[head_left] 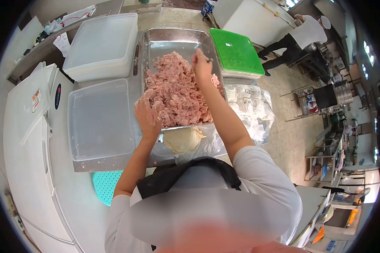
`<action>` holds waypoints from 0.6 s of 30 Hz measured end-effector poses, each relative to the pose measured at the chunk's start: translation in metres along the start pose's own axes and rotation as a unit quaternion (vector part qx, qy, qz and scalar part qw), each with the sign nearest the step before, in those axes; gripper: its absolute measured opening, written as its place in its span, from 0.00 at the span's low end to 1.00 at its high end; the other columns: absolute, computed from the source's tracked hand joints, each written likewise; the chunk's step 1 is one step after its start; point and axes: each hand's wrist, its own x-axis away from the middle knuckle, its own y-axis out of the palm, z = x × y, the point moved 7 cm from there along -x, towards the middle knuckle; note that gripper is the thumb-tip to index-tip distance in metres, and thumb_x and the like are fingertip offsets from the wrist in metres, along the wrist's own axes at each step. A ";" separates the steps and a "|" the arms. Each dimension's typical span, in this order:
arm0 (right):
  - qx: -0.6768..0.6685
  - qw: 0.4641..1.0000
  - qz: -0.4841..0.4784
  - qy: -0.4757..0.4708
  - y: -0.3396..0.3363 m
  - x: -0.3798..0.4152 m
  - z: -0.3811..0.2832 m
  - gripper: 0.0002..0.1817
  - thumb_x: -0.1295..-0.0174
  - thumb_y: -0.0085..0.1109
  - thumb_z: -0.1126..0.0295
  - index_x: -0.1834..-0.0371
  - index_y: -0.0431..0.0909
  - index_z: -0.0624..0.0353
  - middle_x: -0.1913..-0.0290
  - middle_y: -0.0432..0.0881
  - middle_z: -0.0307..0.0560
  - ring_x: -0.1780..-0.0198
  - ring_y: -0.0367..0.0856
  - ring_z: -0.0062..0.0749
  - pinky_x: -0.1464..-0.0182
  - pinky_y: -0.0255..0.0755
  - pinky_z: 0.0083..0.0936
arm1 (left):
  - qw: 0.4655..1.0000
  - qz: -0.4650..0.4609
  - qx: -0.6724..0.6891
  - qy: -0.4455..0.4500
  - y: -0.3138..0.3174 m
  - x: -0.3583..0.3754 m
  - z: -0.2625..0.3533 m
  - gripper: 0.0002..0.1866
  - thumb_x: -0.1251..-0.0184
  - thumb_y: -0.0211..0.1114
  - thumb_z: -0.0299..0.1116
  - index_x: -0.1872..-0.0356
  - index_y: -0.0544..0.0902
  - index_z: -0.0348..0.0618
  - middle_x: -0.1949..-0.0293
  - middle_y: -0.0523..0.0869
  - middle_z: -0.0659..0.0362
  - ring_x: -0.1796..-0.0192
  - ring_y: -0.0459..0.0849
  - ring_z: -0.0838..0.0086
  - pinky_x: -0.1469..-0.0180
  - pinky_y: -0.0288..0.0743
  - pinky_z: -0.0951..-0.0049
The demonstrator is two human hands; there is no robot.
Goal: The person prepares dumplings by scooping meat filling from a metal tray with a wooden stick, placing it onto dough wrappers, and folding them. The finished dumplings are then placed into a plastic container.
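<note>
A deep metal tray (pixel 179 33) holds a large heap of pink ground meat (pixel 177 90). My left hand (pixel 147 114) is at the tray's left edge, beside the meat, its fingers spread and smeared with meat. Over the tray's right side is my right hand (pixel 202 67), fingers closed around a small, dark thing too hidden to name. Below the tray's near edge lies a stack of thin, pale round sheets (pixel 183 140) in clear plastic.
Stacked lidded containers (pixel 100 44) and a translucent lid (pixel 100 120) lie left. A green-lidded container (pixel 236 50) and plastic bag (pixel 251 109) are right. A turquoise perforated seat (pixel 105 185) shows below. Another person (pixel 310 31) bends at the upper right.
</note>
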 end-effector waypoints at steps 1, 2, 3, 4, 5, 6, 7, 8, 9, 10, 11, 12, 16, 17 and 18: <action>-0.073 0.997 0.025 0.013 -0.012 0.014 -0.006 0.21 0.33 0.55 0.54 0.81 0.75 0.55 0.83 0.72 0.37 0.83 0.64 0.18 0.80 0.54 0.17 | 1.000 0.014 -0.016 0.011 -0.002 -0.001 0.003 0.21 0.29 0.50 0.37 0.39 0.72 0.40 0.43 0.77 0.49 0.40 0.72 0.54 0.35 0.57 0.56; -0.146 0.988 0.050 0.026 -0.023 0.025 -0.009 0.20 0.32 0.55 0.56 0.81 0.73 0.53 0.83 0.70 0.35 0.84 0.60 0.15 0.81 0.50 0.14 | 0.999 0.029 -0.032 0.021 -0.003 -0.001 0.006 0.19 0.29 0.51 0.34 0.41 0.73 0.38 0.45 0.78 0.50 0.41 0.74 0.55 0.37 0.59 0.58; -0.147 0.988 0.051 0.027 -0.034 0.027 -0.007 0.20 0.32 0.55 0.56 0.81 0.73 0.53 0.83 0.70 0.35 0.84 0.60 0.15 0.81 0.50 0.14 | 0.999 0.028 -0.033 0.021 -0.002 0.000 0.005 0.19 0.29 0.51 0.34 0.41 0.73 0.38 0.45 0.78 0.50 0.41 0.74 0.55 0.37 0.59 0.58; -0.189 0.979 0.067 0.026 -0.047 0.028 -0.001 0.20 0.32 0.55 0.57 0.82 0.72 0.54 0.83 0.69 0.34 0.84 0.59 0.15 0.82 0.49 0.16 | 1.000 0.019 -0.014 0.016 0.001 0.001 0.002 0.21 0.29 0.50 0.37 0.39 0.72 0.40 0.43 0.77 0.49 0.40 0.72 0.54 0.35 0.57 0.56; -0.233 0.969 0.082 0.025 -0.061 0.029 0.005 0.21 0.32 0.55 0.57 0.82 0.71 0.54 0.83 0.68 0.34 0.84 0.58 0.15 0.82 0.48 0.17 | 1.000 0.012 0.003 0.011 0.003 0.000 0.000 0.23 0.29 0.50 0.39 0.37 0.71 0.42 0.42 0.76 0.48 0.39 0.70 0.53 0.34 0.55 0.55; -0.269 0.961 0.031 0.051 -0.061 0.042 -0.001 0.20 0.31 0.54 0.58 0.82 0.70 0.54 0.83 0.67 0.34 0.84 0.58 0.17 0.81 0.49 0.18 | 1.000 0.010 0.001 0.013 0.003 0.000 0.002 0.23 0.29 0.50 0.39 0.37 0.71 0.42 0.42 0.76 0.48 0.39 0.70 0.53 0.34 0.55 0.55; -0.272 0.960 0.034 0.052 -0.061 0.053 -0.007 0.20 0.31 0.54 0.58 0.82 0.70 0.54 0.83 0.67 0.34 0.84 0.58 0.17 0.81 0.49 0.18 | 1.000 0.003 -0.015 0.007 0.002 -0.001 0.004 0.23 0.29 0.50 0.39 0.36 0.71 0.42 0.42 0.76 0.48 0.39 0.70 0.53 0.34 0.54 0.55; -0.231 0.971 0.037 0.042 -0.058 0.064 -0.013 0.20 0.31 0.54 0.59 0.81 0.70 0.55 0.82 0.67 0.34 0.84 0.58 0.17 0.81 0.49 0.19 | 0.999 -0.006 -0.031 0.003 0.003 -0.002 0.006 0.23 0.29 0.49 0.39 0.36 0.71 0.43 0.42 0.75 0.48 0.39 0.70 0.53 0.33 0.54 0.54; -0.189 0.981 0.039 0.032 -0.058 0.072 -0.015 0.20 0.31 0.54 0.59 0.80 0.71 0.55 0.82 0.67 0.35 0.84 0.58 0.18 0.80 0.49 0.20 | 0.999 -0.010 -0.032 0.006 0.004 -0.003 0.008 0.23 0.29 0.49 0.39 0.36 0.71 0.43 0.42 0.75 0.48 0.39 0.70 0.53 0.33 0.54 0.54; -0.139 0.990 0.017 -0.019 -0.058 0.081 -0.017 0.20 0.31 0.55 0.60 0.81 0.71 0.56 0.82 0.66 0.35 0.83 0.57 0.18 0.80 0.49 0.20 | 0.999 -0.015 -0.032 -0.002 0.005 -0.002 0.008 0.23 0.29 0.49 0.39 0.36 0.70 0.43 0.41 0.75 0.48 0.39 0.70 0.52 0.33 0.53 0.54; -0.143 0.989 0.021 -0.018 -0.067 0.089 -0.013 0.20 0.31 0.55 0.60 0.81 0.71 0.56 0.82 0.66 0.35 0.83 0.57 0.18 0.80 0.49 0.20 | 0.999 -0.018 -0.034 -0.011 0.006 -0.002 0.007 0.23 0.29 0.49 0.39 0.35 0.70 0.43 0.40 0.75 0.48 0.38 0.70 0.52 0.32 0.53 0.53; -0.138 0.990 -0.032 -0.028 -0.067 0.097 -0.015 0.20 0.31 0.56 0.59 0.81 0.71 0.56 0.82 0.66 0.34 0.83 0.58 0.18 0.79 0.50 0.20 | 0.999 -0.021 -0.038 -0.007 0.008 -0.001 0.007 0.23 0.29 0.49 0.39 0.35 0.70 0.43 0.40 0.75 0.48 0.38 0.70 0.52 0.32 0.53 0.53; -0.059 0.993 -0.104 -0.004 -0.082 0.099 -0.039 0.22 0.33 0.59 0.56 0.83 0.72 0.56 0.82 0.69 0.35 0.82 0.61 0.16 0.79 0.51 0.17 | 0.990 -0.046 -0.133 0.013 0.016 0.002 0.006 0.24 0.29 0.51 0.38 0.34 0.69 0.44 0.38 0.73 0.48 0.35 0.68 0.53 0.31 0.52 0.54; 0.006 0.991 -0.126 0.047 -0.080 0.096 -0.049 0.23 0.33 0.59 0.55 0.83 0.72 0.57 0.83 0.70 0.36 0.82 0.62 0.16 0.80 0.51 0.16 | 0.987 -0.064 -0.150 0.009 0.020 0.001 0.006 0.25 0.30 0.50 0.38 0.33 0.67 0.44 0.36 0.71 0.48 0.34 0.65 0.52 0.31 0.50 0.52; -0.015 0.989 -0.145 -0.032 -0.070 0.087 -0.079 0.25 0.34 0.59 0.53 0.84 0.73 0.58 0.84 0.71 0.36 0.84 0.62 0.16 0.82 0.50 0.17 | 0.986 -0.065 -0.155 0.011 0.021 0.002 0.006 0.25 0.30 0.50 0.38 0.33 0.67 0.44 0.36 0.71 0.48 0.34 0.65 0.52 0.31 0.50 0.52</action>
